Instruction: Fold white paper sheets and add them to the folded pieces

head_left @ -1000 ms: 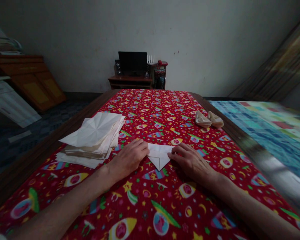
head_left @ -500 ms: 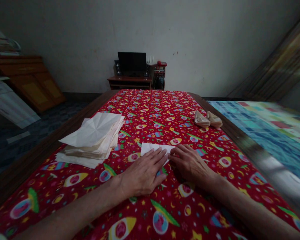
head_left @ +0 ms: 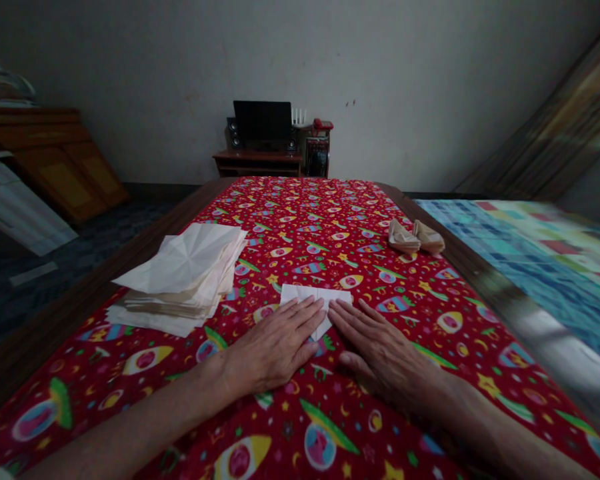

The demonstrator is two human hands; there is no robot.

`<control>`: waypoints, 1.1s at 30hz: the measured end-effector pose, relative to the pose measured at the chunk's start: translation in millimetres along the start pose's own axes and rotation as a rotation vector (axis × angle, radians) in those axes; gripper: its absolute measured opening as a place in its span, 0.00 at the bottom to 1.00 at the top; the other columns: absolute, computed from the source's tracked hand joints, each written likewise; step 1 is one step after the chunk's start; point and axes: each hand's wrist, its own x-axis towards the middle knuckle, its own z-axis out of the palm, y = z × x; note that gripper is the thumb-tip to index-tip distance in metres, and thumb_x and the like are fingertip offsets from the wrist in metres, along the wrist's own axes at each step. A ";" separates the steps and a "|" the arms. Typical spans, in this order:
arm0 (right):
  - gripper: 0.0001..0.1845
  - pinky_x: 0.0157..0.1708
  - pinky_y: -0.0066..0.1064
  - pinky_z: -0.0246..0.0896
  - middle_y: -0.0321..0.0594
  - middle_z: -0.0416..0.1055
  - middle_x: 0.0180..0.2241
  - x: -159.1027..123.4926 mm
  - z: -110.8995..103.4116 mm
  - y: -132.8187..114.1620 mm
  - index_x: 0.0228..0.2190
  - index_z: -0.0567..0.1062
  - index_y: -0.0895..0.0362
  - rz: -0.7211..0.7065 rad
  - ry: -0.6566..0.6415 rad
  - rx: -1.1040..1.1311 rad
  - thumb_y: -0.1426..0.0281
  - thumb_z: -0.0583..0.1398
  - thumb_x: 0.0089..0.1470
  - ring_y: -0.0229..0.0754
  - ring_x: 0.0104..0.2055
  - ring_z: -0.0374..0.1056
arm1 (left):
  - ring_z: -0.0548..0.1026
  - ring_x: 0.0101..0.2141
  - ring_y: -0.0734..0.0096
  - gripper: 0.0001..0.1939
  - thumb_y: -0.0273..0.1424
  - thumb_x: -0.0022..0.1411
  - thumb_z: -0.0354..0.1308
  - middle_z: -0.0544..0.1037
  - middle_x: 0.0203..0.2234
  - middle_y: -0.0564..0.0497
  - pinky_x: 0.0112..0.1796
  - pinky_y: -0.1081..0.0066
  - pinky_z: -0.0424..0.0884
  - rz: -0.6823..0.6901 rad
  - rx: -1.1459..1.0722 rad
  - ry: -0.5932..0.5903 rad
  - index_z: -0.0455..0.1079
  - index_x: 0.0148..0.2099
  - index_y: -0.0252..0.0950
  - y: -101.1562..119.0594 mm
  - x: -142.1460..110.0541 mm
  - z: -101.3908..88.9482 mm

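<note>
A small folded white paper (head_left: 314,295) lies on the red patterned tablecloth (head_left: 330,220) in front of me. My left hand (head_left: 275,343) rests flat on the paper's left near part, fingers stretched out and together. My right hand (head_left: 377,347) lies flat beside it, fingers extended, their tips touching the paper's right near edge. Both palms face down; neither hand grips anything. The paper's near point is hidden under my fingers.
A stack of creased white paper sheets (head_left: 185,277) sits to the left. Two folded beige paper pieces (head_left: 415,238) lie at the table's right edge. A bed with a checked cover (head_left: 530,260) stands to the right; a low stand with a monitor (head_left: 263,123) is against the far wall.
My left hand moved from the paper's left corner onto its top and flattened out. My right hand slid down and spread flat. The paper's lower point is now covered.
</note>
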 end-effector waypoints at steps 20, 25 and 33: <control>0.17 0.46 0.39 0.59 0.43 0.76 0.38 18.0 -2.3 12.9 0.35 0.76 0.57 0.111 0.178 -0.043 0.66 0.49 0.63 0.45 0.43 0.70 | 0.73 0.44 0.69 0.16 0.33 0.69 0.43 0.78 0.41 0.51 0.48 0.66 0.64 -0.148 -0.099 0.205 0.72 0.45 0.37 -46.1 -4.5 -13.7; 0.13 0.35 0.34 0.57 0.42 0.71 0.30 42.6 -1.0 23.2 0.26 0.71 0.57 0.253 0.160 -0.078 0.62 0.56 0.58 0.43 0.35 0.65 | 0.71 0.38 0.66 0.08 0.35 0.58 0.59 0.74 0.34 0.50 0.40 0.68 0.66 -0.181 -0.124 0.238 0.71 0.36 0.36 -67.3 23.8 -11.6; 0.20 0.42 0.38 0.59 0.46 0.65 0.44 30.5 14.2 40.7 0.47 0.66 0.55 0.279 0.229 0.170 0.59 0.57 0.56 0.46 0.45 0.60 | 0.67 0.44 0.61 0.19 0.39 0.56 0.60 0.68 0.42 0.47 0.45 0.64 0.64 -0.280 -0.079 0.154 0.64 0.47 0.35 -66.4 22.2 -9.1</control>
